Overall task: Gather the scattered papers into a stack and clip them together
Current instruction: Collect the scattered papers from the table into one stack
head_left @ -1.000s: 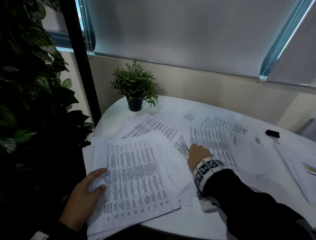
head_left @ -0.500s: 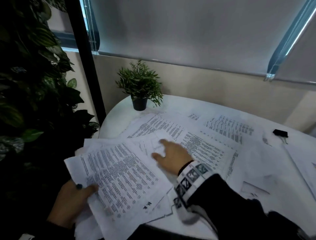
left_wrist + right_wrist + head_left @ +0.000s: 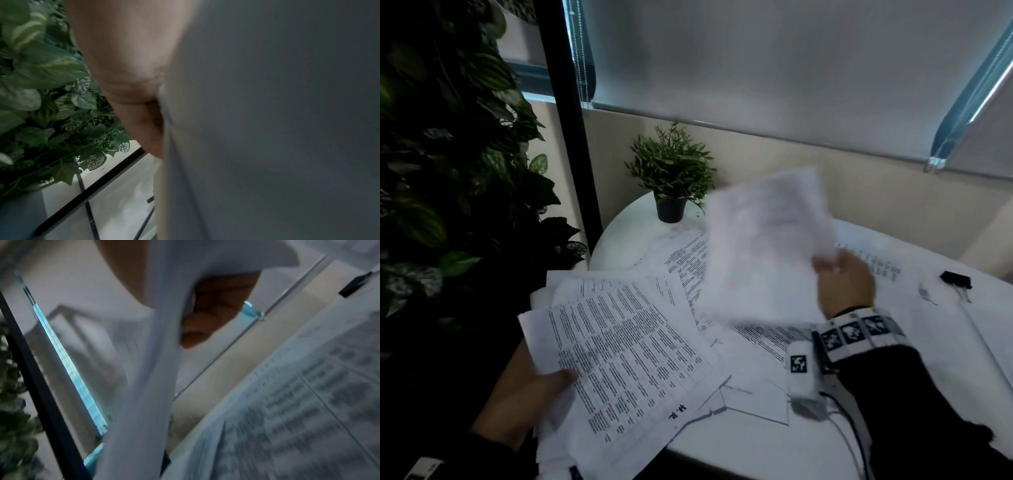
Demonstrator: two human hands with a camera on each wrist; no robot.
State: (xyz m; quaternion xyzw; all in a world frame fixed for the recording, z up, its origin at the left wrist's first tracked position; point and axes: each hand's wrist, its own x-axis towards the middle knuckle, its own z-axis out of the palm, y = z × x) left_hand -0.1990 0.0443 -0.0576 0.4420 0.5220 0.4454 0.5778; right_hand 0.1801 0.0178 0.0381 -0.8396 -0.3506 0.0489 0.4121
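Note:
My left hand [image 3: 524, 401] grips a loose stack of printed papers [image 3: 619, 359] at its near left edge, thumb on top, over the table's front left rim. In the left wrist view the left hand [image 3: 131, 68] lies against the grey underside of the papers [image 3: 267, 113]. My right hand [image 3: 842, 284] pinches a blurred white sheet [image 3: 767, 246] and holds it up above the table. The right wrist view shows that sheet [image 3: 156, 369] edge-on between thumb and fingers [image 3: 205, 318]. More printed sheets [image 3: 688, 260] lie scattered on the white table [image 3: 619, 240]. A black binder clip [image 3: 955, 279] lies at the far right.
A small potted plant [image 3: 671, 178] stands at the table's back left. A wall of large green leaves [image 3: 448, 171] and a black post [image 3: 571, 120] close in the left side. Window blinds [image 3: 791, 61] hang behind the table. More white sheets [image 3: 989, 329] lie at the right edge.
My right hand had been pressing flat on the sheets; it now holds one sheet lifted off the table. The stack in my left hand has turned and shifted toward me.

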